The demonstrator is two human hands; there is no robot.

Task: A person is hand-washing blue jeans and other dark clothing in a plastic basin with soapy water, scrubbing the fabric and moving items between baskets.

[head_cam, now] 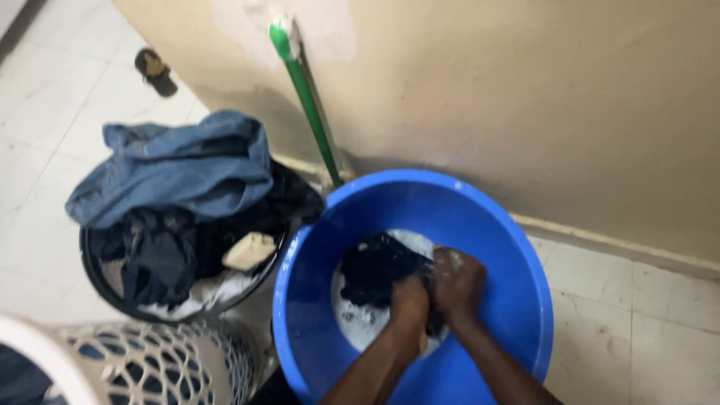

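Note:
A big blue plastic basin (517,300) stands on the tiled floor, with soapy white water at its bottom. A dark wet garment (375,266) lies in the suds. My left hand (409,300) and my right hand (457,281) are pressed close together in the basin, both gripping a bunched part of the dark garment. Foam clings to my right hand's knuckles.
A black tub (101,281) to the left is piled with clothes, blue jeans (180,169) on top. A white lattice laundry basket (157,364) sits at the lower left. A green-handled stick (307,97) leans on the beige wall. A sandal (155,71) lies far left.

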